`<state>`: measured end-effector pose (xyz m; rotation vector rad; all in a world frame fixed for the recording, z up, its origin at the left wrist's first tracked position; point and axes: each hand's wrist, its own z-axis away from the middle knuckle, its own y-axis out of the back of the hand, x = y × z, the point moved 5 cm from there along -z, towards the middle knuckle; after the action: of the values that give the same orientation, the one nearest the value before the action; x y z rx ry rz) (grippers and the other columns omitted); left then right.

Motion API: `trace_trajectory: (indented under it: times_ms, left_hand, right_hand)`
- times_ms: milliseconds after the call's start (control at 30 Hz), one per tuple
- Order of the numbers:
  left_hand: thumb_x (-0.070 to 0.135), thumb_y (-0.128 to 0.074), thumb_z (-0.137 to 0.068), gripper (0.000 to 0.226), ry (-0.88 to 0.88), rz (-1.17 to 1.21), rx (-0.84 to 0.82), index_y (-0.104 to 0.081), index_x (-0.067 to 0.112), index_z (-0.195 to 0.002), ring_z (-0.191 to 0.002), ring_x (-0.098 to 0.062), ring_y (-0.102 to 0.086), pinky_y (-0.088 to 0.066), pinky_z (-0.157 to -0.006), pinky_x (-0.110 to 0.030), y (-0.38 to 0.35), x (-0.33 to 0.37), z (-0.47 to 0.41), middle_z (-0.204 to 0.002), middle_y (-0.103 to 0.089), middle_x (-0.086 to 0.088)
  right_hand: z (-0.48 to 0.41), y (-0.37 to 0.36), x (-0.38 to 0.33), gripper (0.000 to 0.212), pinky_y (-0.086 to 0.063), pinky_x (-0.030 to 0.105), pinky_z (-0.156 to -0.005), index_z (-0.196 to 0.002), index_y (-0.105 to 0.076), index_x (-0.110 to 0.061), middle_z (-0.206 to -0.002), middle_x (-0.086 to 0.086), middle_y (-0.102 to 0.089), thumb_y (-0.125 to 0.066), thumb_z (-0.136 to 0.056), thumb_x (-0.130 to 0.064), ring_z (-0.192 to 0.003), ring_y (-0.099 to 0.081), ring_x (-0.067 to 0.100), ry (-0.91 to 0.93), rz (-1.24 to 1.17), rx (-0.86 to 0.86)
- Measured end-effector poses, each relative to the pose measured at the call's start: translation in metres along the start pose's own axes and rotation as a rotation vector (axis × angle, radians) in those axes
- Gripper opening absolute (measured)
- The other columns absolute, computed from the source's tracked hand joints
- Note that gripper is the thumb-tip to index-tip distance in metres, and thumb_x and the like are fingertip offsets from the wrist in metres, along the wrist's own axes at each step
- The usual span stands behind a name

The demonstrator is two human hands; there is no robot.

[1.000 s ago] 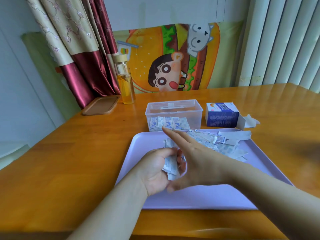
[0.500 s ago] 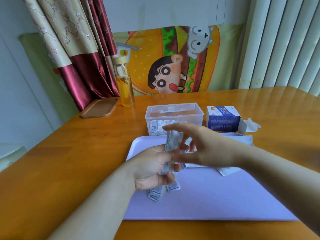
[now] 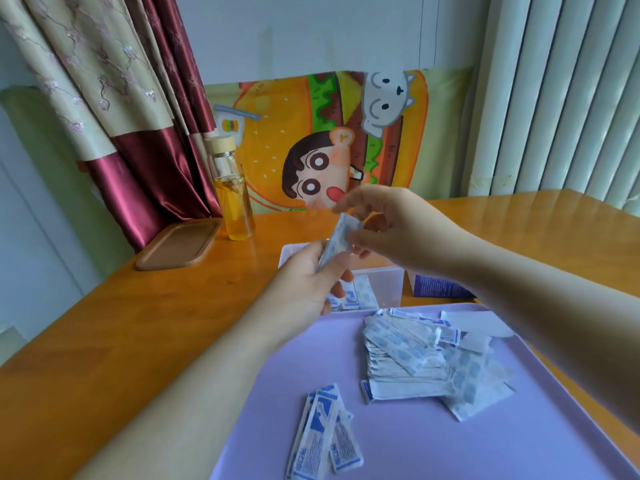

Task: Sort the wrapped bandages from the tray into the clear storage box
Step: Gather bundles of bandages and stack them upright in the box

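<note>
A thin stack of wrapped bandages (image 3: 337, 242) is pinched at its lower end in the grip of the left hand (image 3: 304, 285) and at its top in that of the right hand (image 3: 391, 230), above the clear storage box (image 3: 388, 289). A few bandages (image 3: 360, 296) are laid inside it; a heap (image 3: 415, 358) and a smaller pile (image 3: 325, 434) are seen on the lilac tray (image 3: 450, 445).
</note>
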<state>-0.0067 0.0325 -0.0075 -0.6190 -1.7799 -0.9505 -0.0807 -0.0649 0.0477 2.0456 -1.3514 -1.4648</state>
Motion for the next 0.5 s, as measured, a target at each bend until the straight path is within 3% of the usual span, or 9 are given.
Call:
trace_trajectory:
  times_ms: [67,133,200,267,400,500]
  left_hand:
    - [0.029,-0.043,-0.098,0.017,-0.055,-0.041,-0.015,-0.058,0.022,-0.094,-0.057,-0.005,-0.044,-0.034,-0.048,-0.017,0.003,0.008,-0.015,-0.068,-0.05,0.009]
    - [0.032,-0.046,-0.097,0.018,-0.06,-0.049,-0.04,-0.06,0.022,-0.09,-0.051,-0.002,-0.041,-0.033,-0.046,-0.016,0.007,0.012,-0.029,-0.065,-0.048,0.007]
    - [0.032,-0.047,-0.095,0.019,-0.044,-0.049,-0.06,-0.062,0.021,-0.09,-0.048,-0.002,-0.042,-0.033,-0.045,-0.015,0.01,0.013,-0.039,-0.066,-0.05,0.006]
    - [0.031,-0.048,-0.095,0.018,-0.063,-0.063,-0.079,-0.061,0.018,-0.093,-0.048,-0.003,-0.045,-0.036,-0.045,-0.016,0.013,0.013,-0.047,-0.068,-0.053,0.003]
    - [0.033,-0.043,-0.098,0.017,-0.163,-0.272,-0.048,-0.055,0.02,-0.099,-0.053,-0.005,-0.051,-0.042,-0.049,-0.02,0.014,0.011,-0.054,-0.069,-0.055,0.005]
    - [0.038,-0.039,-0.098,0.027,-0.197,-0.34,-0.007,-0.052,0.015,-0.101,-0.051,-0.004,-0.046,-0.039,-0.052,-0.023,0.019,0.007,-0.056,-0.067,-0.052,0.005]
  right_hand:
    - [-0.01,0.003,-0.001,0.032,-0.055,0.044,-0.071,-0.113,-0.06,-0.029,-0.098,0.007,-0.066,-0.059,-0.088,-0.009,-0.071,-0.067,0.025,0.04,0.007,0.004]
    - [-0.019,0.006,0.0,0.025,-0.056,0.043,-0.067,-0.105,-0.062,-0.033,-0.088,0.006,-0.07,-0.059,-0.089,-0.014,-0.066,-0.065,0.024,0.061,0.044,0.004]
    - [-0.026,0.01,0.004,0.017,-0.052,0.026,-0.056,-0.098,-0.065,-0.029,-0.062,-0.012,-0.065,-0.06,-0.089,-0.015,-0.052,-0.058,0.008,0.055,0.064,0.014]
    - [-0.032,0.013,0.008,0.014,-0.043,0.011,-0.049,-0.095,-0.066,-0.024,-0.049,-0.021,-0.056,-0.06,-0.088,-0.012,-0.046,-0.052,-0.001,0.038,0.065,0.032]
    - [-0.039,0.012,0.02,0.017,-0.057,0.027,-0.06,-0.096,-0.065,-0.017,-0.082,-0.008,-0.064,-0.064,-0.084,-0.004,-0.056,-0.063,0.007,0.007,-0.006,0.086]
    - [-0.043,0.008,0.027,0.024,-0.056,0.022,-0.06,-0.1,-0.062,-0.018,-0.092,0.013,-0.066,-0.066,-0.083,-0.002,-0.058,-0.064,0.009,-0.072,-0.203,0.076]
